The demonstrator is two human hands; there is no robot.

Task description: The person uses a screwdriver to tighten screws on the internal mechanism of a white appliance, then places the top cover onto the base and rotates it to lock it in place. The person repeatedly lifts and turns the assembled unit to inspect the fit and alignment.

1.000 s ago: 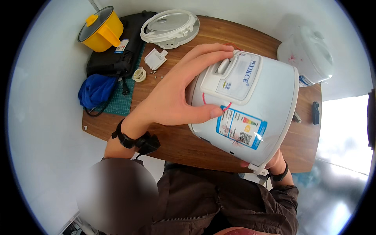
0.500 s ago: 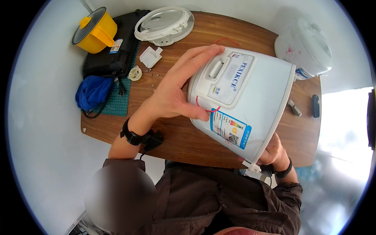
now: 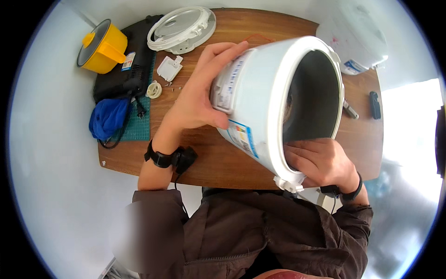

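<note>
Head view: round lid (image 3: 182, 28), yellow pot (image 3: 103, 47) lie behind tilted cooker body (image 3: 260, 111).

Right-hand fingertips (image 3: 297, 156) hidden inside white cooker body (image 3: 265, 107); cooker's dark interior (image 3: 313, 97) too dim for detail.

the rice cooker body (image 3: 265, 107) is white outside with a dark grey hollow and a blue-edged label showing yellow and red patches. the desk (image 3: 223, 162) is warm brown wood grain. at its far left corner sits a yellow pot (image 3: 103, 45) with a grey inside, beside a black bag (image 3: 132, 69). a blue cloth (image 3: 108, 117) lies on a green grid-lined mat (image 3: 139, 125) at the left edge. the lid (image 3: 182, 29) at the far edge is white and silver-grey. the jacket (image 3: 260, 232) is dark brown.
</note>
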